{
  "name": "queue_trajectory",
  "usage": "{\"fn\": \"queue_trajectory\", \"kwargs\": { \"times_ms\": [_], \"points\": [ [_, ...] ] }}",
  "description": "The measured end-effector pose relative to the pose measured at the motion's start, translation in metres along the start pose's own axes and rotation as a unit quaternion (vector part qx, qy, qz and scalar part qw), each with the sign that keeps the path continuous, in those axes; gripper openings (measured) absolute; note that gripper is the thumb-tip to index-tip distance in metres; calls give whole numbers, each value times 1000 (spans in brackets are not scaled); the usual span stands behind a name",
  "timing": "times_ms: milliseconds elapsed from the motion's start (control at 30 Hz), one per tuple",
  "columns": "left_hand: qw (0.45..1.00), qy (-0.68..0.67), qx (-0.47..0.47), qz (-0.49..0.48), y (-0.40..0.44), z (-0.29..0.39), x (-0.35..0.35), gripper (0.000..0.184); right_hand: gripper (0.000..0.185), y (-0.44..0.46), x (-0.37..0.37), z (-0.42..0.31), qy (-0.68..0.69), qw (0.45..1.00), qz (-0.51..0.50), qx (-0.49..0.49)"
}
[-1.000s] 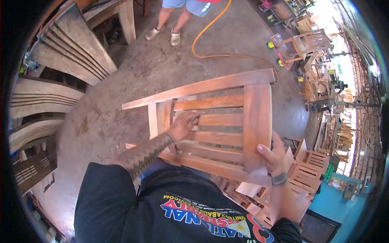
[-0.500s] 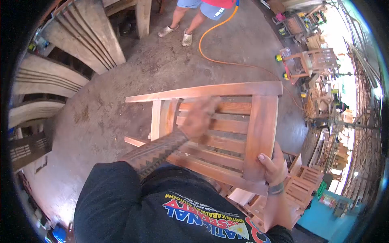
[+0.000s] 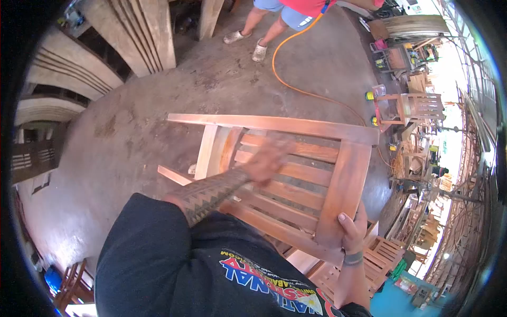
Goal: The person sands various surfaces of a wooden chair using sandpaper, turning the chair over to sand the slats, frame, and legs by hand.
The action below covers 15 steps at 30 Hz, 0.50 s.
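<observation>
A reddish-brown wooden chair (image 3: 346, 179) with a slatted back lies across in front of me, its pale legs pointing left. My right hand (image 3: 353, 228) grips the wide top rail near its lower corner, thumb on the face and fingers round the outer edge. Over the upper slats (image 3: 309, 170) is my left hand (image 3: 269, 158), reaching across from the tattooed forearm. Motion smears its fingers, so whether anything is under or in them does not show.
A person in blue shorts (image 3: 296, 18) stands beyond the chair, near an orange hose (image 3: 277, 68) on the concrete floor (image 3: 137, 142). Large grooved wooden panels (image 3: 142, 37) stand at upper left. Other slatted chairs (image 3: 422, 108) and wood pieces line the right side.
The view has shifted, and the chair sits slightly lower and more tilted in it. My blurred left hand stays over the slats; my right hand keeps its hold on the top rail.
</observation>
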<state>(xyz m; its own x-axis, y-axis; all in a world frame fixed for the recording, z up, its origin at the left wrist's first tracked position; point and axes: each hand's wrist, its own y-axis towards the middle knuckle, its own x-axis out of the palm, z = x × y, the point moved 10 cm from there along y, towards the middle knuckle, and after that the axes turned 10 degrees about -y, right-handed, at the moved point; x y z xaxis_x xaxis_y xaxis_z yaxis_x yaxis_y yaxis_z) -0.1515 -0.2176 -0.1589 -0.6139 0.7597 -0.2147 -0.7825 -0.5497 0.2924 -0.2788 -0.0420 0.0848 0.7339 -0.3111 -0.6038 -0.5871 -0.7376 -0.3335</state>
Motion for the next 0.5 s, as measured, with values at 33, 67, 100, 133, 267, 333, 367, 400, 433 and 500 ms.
{"fn": "queue_trajectory", "kwargs": {
  "times_ms": [33,67,100,133,267,333,367,400,433,500],
  "points": [
    [1000,-3,7,-16,10,28,5,58,78,-2,1,1,-2,1000,2,4],
    [999,-5,16,-34,20,55,7,59,79,-4,2,2,-6,1000,0,7],
    [998,-6,27,-50,24,68,6,60,79,-3,1,1,-12,1000,-2,7],
    [998,-34,32,-51,20,52,4,59,80,-1,0,0,-18,1000,-3,6],
    [996,-49,-63,-34,-34,-68,-23,59,85,2,-4,10,-34,999,-12,2],
    [995,-21,-95,-16,-37,-82,-29,59,86,4,-5,13,-31,999,-5,-3],
    [997,-17,-77,-12,-31,-70,-22,59,85,3,-4,12,-25,1000,-3,-7],
    [998,-14,-61,-6,-26,-58,-15,60,84,2,-2,10,-19,1000,-3,-10],
    [999,-6,-53,-11,-18,-44,-13,59,84,5,0,7,-13,1000,-2,-17],
    [999,5,-36,-30,-9,-14,-8,58,84,3,-3,13,-23,1000,-9,17]
  ]
}}
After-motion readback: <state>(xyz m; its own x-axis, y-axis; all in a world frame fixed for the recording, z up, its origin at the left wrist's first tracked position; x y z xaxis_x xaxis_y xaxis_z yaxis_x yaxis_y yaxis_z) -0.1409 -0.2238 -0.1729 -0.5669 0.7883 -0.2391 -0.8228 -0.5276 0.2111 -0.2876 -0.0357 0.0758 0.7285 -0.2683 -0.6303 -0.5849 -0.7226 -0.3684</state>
